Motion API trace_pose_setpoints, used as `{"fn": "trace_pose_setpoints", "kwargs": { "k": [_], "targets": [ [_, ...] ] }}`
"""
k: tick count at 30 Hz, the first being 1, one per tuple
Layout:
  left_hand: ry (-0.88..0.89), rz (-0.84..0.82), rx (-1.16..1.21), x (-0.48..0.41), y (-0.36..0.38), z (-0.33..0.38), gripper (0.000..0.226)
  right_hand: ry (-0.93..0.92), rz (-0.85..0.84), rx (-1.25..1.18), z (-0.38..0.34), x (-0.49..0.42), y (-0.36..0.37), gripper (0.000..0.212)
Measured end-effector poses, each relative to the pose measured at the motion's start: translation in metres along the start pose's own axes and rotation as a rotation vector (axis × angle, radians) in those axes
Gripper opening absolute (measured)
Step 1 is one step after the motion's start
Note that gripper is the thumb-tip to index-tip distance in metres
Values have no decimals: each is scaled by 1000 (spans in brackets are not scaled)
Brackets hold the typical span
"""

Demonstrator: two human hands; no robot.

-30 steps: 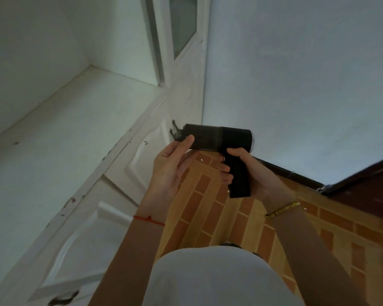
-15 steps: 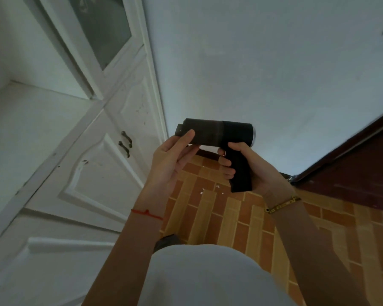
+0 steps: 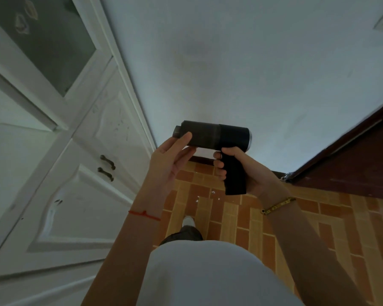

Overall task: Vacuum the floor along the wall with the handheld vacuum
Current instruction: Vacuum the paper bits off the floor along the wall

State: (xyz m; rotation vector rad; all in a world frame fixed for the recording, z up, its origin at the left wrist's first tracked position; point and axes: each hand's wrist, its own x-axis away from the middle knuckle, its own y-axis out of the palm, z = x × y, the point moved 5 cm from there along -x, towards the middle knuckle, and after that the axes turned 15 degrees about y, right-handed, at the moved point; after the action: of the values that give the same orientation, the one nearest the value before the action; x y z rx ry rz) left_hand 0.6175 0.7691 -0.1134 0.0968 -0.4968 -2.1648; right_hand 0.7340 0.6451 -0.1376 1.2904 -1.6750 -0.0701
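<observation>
Handheld vacuum first, since that's the whole job: it's a black pistol-shaped handheld vacuum [image 3: 215, 138] with a stubby barrel and a silver ring at the back end, held up in the air in front of the person's chest, well above the floor, barrel lying roughly level with the nozzle pointing left.

Going by size for the rest. The plain pale painted wall [image 3: 241, 62] fills most of the view straight ahead. To the left stands a white panelled cabinet [image 3: 80, 195] with two small dark metal pull handles [image 3: 107, 167] and a frosted glass door above. Down below is the orange and tan brick-pattern tiled floor [image 3: 230, 221], and a dark reddish-brown wooden door [image 3: 352, 168] angles in at the right. A dark skirting strip runs where wall meets floor.

The right hand [image 3: 241, 171] is wrapped around the vacuum's black grip, fingers curled tight on it, with a thin gold chain bracelet [image 3: 278, 205] at the wrist. The left hand [image 3: 170, 164] sits under the front of the barrel, palm up, fingers loosely spread, thumb touching the barrel near the nozzle; there's a thin red string bracelet [image 3: 144, 214] on that wrist.

A few tiny white crumbs [image 3: 212, 193] lie on the tiles near the wall, just below the vacuum's handle in the view.
</observation>
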Motion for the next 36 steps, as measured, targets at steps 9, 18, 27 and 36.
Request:
{"fn": "trace_pose_setpoints", "kwargs": {
  "k": [9,18,27,36],
  "targets": [
    [22,32,8,-89,-14,17,29,3,-14,-12,-77,-64,11,13],
    [25,50,-3,-137,-31,27,34,27,-60,25,-111,-107,18,14],
    [31,133,-17,-150,-46,28,39,92,-108,44,-126,-132,23,13],
    [12,194,9,-160,-48,15,39,173,-113,54,-135,-145,13,16]
  ]
}}
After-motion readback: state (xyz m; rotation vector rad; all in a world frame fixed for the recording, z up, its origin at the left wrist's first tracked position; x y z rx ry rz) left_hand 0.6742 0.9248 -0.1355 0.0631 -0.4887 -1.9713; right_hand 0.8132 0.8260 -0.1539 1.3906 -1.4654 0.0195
